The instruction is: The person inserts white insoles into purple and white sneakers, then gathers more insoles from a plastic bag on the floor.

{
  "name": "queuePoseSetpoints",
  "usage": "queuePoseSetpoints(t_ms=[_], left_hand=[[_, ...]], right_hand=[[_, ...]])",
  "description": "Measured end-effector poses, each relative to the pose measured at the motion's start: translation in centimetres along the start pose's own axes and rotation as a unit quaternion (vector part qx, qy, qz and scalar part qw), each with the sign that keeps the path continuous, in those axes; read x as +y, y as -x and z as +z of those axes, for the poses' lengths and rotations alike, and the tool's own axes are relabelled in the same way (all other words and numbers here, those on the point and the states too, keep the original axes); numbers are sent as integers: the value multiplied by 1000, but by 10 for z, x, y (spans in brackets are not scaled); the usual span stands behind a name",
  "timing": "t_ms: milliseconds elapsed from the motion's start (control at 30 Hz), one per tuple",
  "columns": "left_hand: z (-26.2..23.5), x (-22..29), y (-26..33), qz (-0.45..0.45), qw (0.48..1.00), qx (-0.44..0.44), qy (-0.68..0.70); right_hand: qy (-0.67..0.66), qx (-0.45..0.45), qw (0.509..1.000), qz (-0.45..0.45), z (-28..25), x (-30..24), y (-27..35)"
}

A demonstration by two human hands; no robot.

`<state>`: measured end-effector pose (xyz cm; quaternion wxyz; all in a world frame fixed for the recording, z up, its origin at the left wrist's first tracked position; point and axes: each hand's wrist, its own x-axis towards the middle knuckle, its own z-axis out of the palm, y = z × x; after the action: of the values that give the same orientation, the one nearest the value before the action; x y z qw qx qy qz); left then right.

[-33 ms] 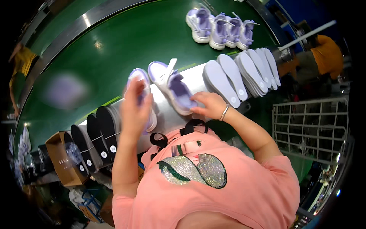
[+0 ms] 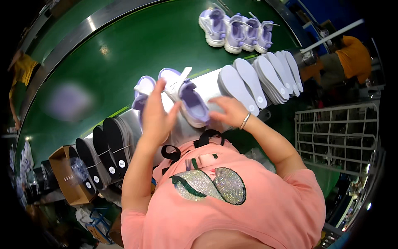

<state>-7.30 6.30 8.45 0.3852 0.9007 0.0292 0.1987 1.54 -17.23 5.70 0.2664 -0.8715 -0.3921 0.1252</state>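
Two white and lavender sneakers stand side by side in front of me on a metal ledge. My left hand [image 2: 158, 118] is open between them, fingers up and thumb apart, covering much of the left sneaker [image 2: 142, 89]. The right sneaker [image 2: 193, 103] has its opening toward me and its white strap raised. Just right of its heel, my right hand [image 2: 229, 111], with a bangle at the wrist, has its fingers apart; contact with the shoe is hard to tell. Light grey insoles [image 2: 238, 85] lie in a row to the right of that hand.
Several matching sneakers [image 2: 236, 31] stand farther back on the green surface [image 2: 137, 50]. Bundled black insoles [image 2: 112, 141] and a cardboard box [image 2: 68, 178] are on the left. A white wire rack [image 2: 336, 139] stands at right. People in yellow and orange are at both sides.
My left hand has moved right, from over the left sneaker toward the right one. My right hand's fingers have shifted slightly at the right sneaker's heel.
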Motion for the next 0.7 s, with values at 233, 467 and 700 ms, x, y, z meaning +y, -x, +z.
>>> queuePoseSetpoints(t_ms=[233,467,700], left_hand=[[70,-13,-38,-82,994,-65,25],[69,-33,-38,-175,981,-25,76],[69,-36,-36,-251,962,-27,106]], right_hand=[[225,135,922,285,-27,138,23],[265,48,885,381,-37,132,19],[-447,20,843,299,-92,23,18]])
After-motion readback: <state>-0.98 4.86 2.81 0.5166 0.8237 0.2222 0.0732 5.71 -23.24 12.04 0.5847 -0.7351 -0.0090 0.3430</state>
